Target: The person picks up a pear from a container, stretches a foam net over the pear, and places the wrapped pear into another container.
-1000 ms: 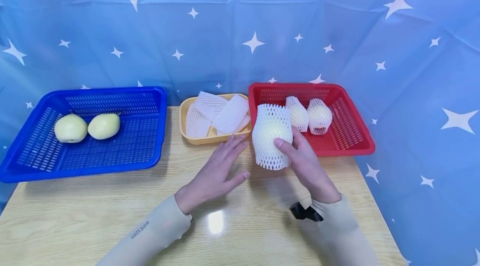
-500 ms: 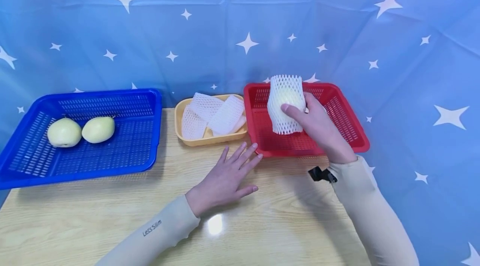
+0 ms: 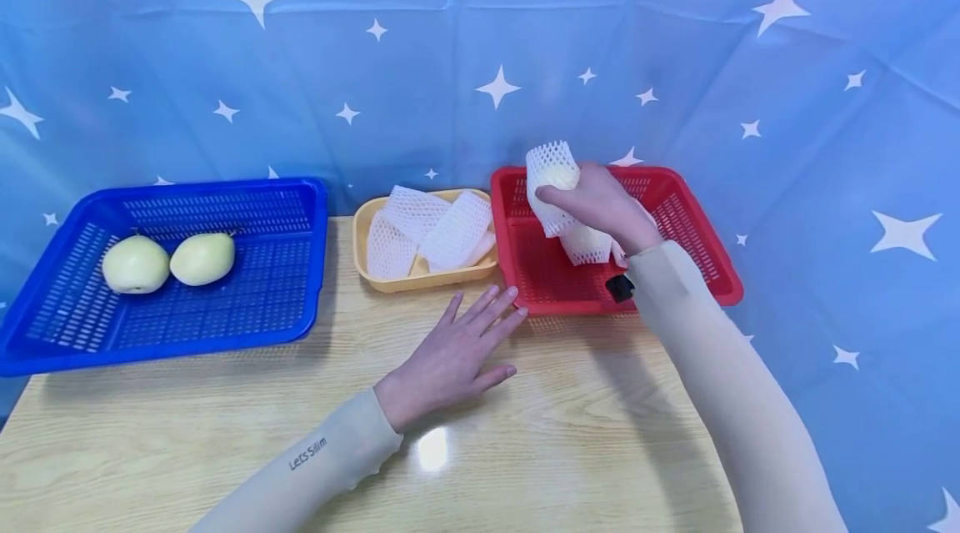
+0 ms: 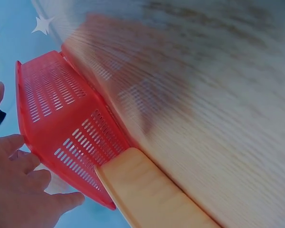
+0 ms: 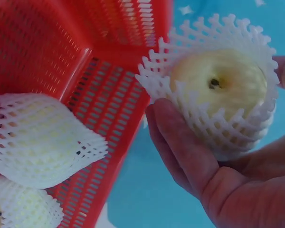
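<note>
My right hand grips a pale yellow pear in a white foam net sleeve, over the back left part of the red basket. Fingers and thumb lie round the sleeve; the pear's end shows in its mouth in the right wrist view. Inside the basket sit a netted pear and another netted pear, mostly covered by my hand and arm in the head view. My left hand holds nothing. Its fingers spread straight, their tips at the basket's front left corner; whether they touch it I cannot tell.
A yellow tray with several white foam net sleeves stands left of the red basket. Further left, a blue basket holds a bare pear and a second bare pear. Behind hangs a blue star-patterned cloth.
My right hand has carried the netted pear from in front of the red basket to above its back left, tilting it. My left hand has shifted slightly right, its fingers spreading.
</note>
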Motion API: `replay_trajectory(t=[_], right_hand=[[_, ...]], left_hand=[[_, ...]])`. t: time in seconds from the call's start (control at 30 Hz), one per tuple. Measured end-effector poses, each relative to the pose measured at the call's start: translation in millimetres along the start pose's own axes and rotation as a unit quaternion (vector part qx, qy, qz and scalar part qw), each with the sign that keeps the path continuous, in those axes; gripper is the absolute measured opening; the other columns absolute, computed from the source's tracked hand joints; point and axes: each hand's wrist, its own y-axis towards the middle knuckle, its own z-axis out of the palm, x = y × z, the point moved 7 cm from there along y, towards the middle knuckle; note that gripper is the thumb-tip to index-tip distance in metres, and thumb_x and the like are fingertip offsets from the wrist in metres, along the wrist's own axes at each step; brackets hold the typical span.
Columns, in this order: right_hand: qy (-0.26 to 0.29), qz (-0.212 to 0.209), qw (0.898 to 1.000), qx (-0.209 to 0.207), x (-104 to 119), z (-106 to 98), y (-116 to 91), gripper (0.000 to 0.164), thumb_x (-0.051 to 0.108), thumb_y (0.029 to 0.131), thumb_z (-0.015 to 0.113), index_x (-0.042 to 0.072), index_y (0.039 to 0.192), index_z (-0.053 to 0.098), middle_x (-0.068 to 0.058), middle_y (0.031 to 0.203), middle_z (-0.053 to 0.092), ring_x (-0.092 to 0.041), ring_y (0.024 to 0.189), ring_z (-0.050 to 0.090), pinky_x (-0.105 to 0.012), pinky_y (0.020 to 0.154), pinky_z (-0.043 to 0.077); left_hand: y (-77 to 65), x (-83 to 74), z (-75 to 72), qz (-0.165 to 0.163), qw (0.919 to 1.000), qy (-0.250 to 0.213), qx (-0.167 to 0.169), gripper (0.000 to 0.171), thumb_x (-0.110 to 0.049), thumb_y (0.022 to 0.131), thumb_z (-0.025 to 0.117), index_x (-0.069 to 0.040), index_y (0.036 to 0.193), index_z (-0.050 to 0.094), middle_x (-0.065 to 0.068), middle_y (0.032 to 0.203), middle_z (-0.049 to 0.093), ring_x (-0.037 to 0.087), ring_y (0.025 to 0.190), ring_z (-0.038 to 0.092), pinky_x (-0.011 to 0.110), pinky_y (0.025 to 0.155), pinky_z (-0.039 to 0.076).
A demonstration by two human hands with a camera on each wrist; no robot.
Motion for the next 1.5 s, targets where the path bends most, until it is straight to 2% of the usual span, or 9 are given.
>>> replay_trajectory(t=[0.3,0.43,0.57,0.67,0.73,0.83,1.0,1.37,1.5], right_hand=[[-0.090,0.062,0.993,0.039,-16,30,26,0.074,0.046,0.089,0.074,-0.005,0.138,0.051,-0.021,0.120,0.059,-0.034,0.105,0.059,-0.050,0.089,0.056],[-0.113,0.074,0.988,0.074,-23,48,31,0.088,0.047,0.091,0.071,-0.009,0.151,0.039,-0.028,0.146,0.047,-0.041,0.128,0.050,-0.057,0.105,0.049],[-0.144,0.079,0.981,0.102,-24,61,36,0.087,0.047,0.094,0.066,-0.012,0.151,0.038,-0.032,0.157,0.036,-0.044,0.139,0.040,-0.057,0.113,0.041],[-0.167,0.075,0.977,0.110,-23,66,40,0.070,0.046,0.095,0.065,-0.010,0.137,0.057,-0.029,0.142,0.052,-0.039,0.123,0.054,-0.053,0.103,0.050],[-0.186,0.068,0.974,0.111,-23,67,42,0.056,0.046,0.094,0.063,-0.005,0.116,0.069,-0.025,0.122,0.064,-0.034,0.103,0.061,-0.049,0.090,0.055],[-0.202,0.070,0.970,0.119,-26,69,46,0.048,0.046,0.094,0.063,0.000,0.100,0.072,-0.018,0.101,0.068,-0.029,0.089,0.062,-0.044,0.081,0.055],[-0.199,0.100,0.966,0.136,-34,73,46,0.048,0.046,0.094,0.067,0.000,0.105,0.072,-0.014,0.090,0.066,-0.029,0.091,0.063,-0.042,0.082,0.055],[-0.209,0.111,0.962,0.135,-38,83,50,0.046,0.050,0.094,0.066,0.005,0.083,0.066,-0.007,0.072,0.056,-0.023,0.073,0.061,-0.036,0.068,0.054],[-0.205,0.118,0.961,0.144,-37,82,48,0.052,0.050,0.092,0.067,-0.001,0.105,0.069,-0.014,0.088,0.065,-0.027,0.083,0.066,-0.040,0.075,0.057]], left_hand=[[1.0,-0.9,0.7,0.002,0.9999,-0.011,-0.005,0.083,-0.053,0.099,0.063,-0.022,0.166,0.026,0.003,0.174,0.013,0.027,0.159,0.010,0.063,0.123,0.015],[1.2,-0.9,2.9,-0.005,0.9998,-0.020,0.004,0.085,-0.052,0.098,0.066,-0.023,0.166,0.025,0.002,0.174,0.011,0.024,0.159,0.005,0.063,0.123,0.014],[1.5,-1.2,3.4,-0.007,0.9997,-0.024,0.006,0.087,-0.051,0.096,0.068,-0.024,0.166,0.024,0.000,0.174,0.010,0.022,0.159,0.003,0.062,0.124,0.013],[1.9,-1.3,3.5,-0.005,0.9997,-0.025,0.004,0.088,-0.051,0.096,0.069,-0.023,0.166,0.025,0.000,0.174,0.009,0.022,0.159,0.003,0.062,0.124,0.013],[2.1,-1.5,3.4,-0.005,0.9996,-0.026,0.003,0.087,-0.051,0.096,0.069,-0.023,0.166,0.025,0.000,0.174,0.009,0.022,0.159,0.003,0.062,0.124,0.013],[2.3,-1.8,3.6,-0.004,0.9998,-0.021,0.003,0.085,-0.052,0.097,0.066,-0.023,0.166,0.025,0.000,0.174,0.009,0.022,0.159,0.003,0.062,0.124,0.013],[2.4,-2.7,2.7,0.000,0.9999,-0.017,-0.002,0.083,-0.053,0.098,0.064,-0.022,0.166,0.026,0.000,0.174,0.009,0.023,0.159,0.005,0.063,0.123,0.014],[0.7,-1.3,2.7,-0.003,0.9998,-0.019,0.003,0.084,-0.054,0.099,0.063,-0.022,0.166,0.024,-0.001,0.174,0.005,0.025,0.159,0.006,0.062,0.123,0.014],[0.3,-0.4,3.4,-0.005,0.9998,-0.016,0.005,0.085,-0.054,0.099,0.063,-0.022,0.166,0.024,0.000,0.174,0.005,0.025,0.159,0.005,0.062,0.123,0.014]])
